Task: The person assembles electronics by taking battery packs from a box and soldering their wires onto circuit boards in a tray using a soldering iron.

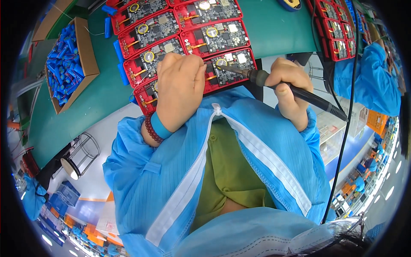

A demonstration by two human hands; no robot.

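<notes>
My right hand is wrapped round the dark handle of a soldering iron. The iron's thin tip points left and reaches the circuit board nearest me on the right, beside its round gold-rimmed part. My left hand is closed, its curled fingers resting over the left edge of that same board; whatever they pinch is hidden under them. The boards sit in red trays set in two columns, each with an orange ribbon strip at its left side.
A cardboard box full of blue wrapped cylinders stands on the green tabletop at left. Several loose blue cylinders line the trays' left side. A black cable hangs at right. More red trays and a person's blue sleeve are beyond.
</notes>
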